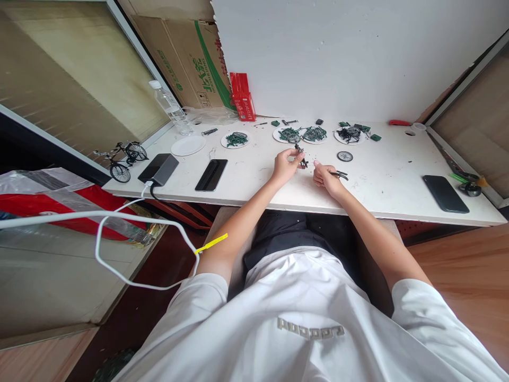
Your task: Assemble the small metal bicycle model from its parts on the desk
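Note:
Above the white table, my left hand (285, 165) is closed, its fingertips gripping a small dark model bicycle part (303, 161). Which part of the bicycle it is cannot be made out. Just to the right, my right hand (326, 179) is closed around a small tool with two black handles, which look like pliers (340, 174); the jaws are hidden by the fingers. A loose model bicycle wheel (344, 156) lies flat beyond the right hand. Behind the hands, white plates hold wheels (315, 133), dark green parts (237, 139) and black parts (350, 135).
An assembled model bicycle (122, 159) stands at the table's left end, near a dark box (159, 168) with cables. Two phones (212, 175) lie left and right. A bare plate (188, 146), a water bottle (173, 109) and a red box (243, 98) are at the back left.

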{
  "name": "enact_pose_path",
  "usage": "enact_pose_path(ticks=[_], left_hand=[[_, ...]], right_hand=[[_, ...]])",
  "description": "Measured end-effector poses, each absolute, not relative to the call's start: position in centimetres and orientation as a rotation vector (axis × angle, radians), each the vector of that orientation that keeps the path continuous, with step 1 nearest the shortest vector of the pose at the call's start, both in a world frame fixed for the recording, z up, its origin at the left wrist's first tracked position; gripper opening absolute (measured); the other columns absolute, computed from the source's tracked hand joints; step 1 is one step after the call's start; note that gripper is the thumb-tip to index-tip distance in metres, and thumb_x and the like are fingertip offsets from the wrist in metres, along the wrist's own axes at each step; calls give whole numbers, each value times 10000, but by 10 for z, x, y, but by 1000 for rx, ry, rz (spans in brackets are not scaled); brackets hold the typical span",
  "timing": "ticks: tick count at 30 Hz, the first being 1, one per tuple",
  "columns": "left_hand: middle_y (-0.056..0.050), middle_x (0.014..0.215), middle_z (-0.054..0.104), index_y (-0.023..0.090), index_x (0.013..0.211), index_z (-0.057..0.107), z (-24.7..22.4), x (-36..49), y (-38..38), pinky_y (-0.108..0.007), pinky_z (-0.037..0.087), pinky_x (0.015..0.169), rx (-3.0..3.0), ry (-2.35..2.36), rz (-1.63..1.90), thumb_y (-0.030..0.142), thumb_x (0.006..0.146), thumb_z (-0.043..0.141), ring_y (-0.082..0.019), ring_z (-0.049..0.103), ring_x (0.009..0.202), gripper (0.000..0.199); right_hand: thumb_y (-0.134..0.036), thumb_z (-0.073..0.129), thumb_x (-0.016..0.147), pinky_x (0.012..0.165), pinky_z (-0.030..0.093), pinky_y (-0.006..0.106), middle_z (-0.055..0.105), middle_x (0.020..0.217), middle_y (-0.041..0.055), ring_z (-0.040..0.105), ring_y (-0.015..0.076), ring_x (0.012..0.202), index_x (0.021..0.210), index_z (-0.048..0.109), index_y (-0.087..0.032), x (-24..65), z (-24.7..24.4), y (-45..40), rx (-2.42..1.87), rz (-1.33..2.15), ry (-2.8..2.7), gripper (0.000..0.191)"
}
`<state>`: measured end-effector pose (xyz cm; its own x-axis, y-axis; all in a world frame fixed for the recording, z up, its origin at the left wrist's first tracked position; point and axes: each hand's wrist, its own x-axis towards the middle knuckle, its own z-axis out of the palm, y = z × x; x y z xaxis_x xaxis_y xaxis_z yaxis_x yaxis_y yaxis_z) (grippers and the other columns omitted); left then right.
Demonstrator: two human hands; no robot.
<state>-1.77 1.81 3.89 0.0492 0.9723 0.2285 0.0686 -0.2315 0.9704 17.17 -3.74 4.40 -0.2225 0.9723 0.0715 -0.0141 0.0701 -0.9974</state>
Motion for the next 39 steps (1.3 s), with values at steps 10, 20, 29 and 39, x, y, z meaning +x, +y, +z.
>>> enact_pose_path(ticks=[10, 20, 29, 39], left_hand=[[-134, 1306, 800, 159, 1164, 764, 41, -21, 19, -204, 492, 515, 1455, 1109, 1332, 428, 1029, 788, -179, 828, 786, 302], [-142, 1251, 816, 149, 1139, 778, 46, -21, 18, -241, 588, 644, 1447, 1141, 1363, 439, 1012, 816, -172, 798, 767, 319], [-142, 1272, 804, 142, 1139, 773, 49, -21, 15, -227, 601, 657, 1441, 1146, 1340, 394, 1036, 786, -184, 814, 845, 272], [-163, 1215, 807, 119, 1068, 776, 54, -17, 7, -208, 596, 620, 1446, 1082, 1323, 435, 1001, 825, -227, 820, 944, 327]], right_hand=[[-784, 870, 807, 513, 285, 270, 425, 645, -62, 453, 141, 589, 896, 582, -265, 171, 62, -39, -954, 1431, -1224, 601], [-343, 931, 755, 567, 325, 256, 368, 700, -94, 348, 127, 641, 1105, 634, -244, 200, 57, -22, -1313, 926, -1585, 469], [-680, 577, 1072, 485, 461, 263, 345, 674, -50, 377, 148, 585, 945, 622, -246, 211, 68, -17, -1283, 1061, -1503, 455], [-878, 767, 891, 514, 536, 237, 585, 809, 10, 545, 135, 679, 949, 679, -233, 203, 74, -26, -1094, 1002, -1660, 654]])
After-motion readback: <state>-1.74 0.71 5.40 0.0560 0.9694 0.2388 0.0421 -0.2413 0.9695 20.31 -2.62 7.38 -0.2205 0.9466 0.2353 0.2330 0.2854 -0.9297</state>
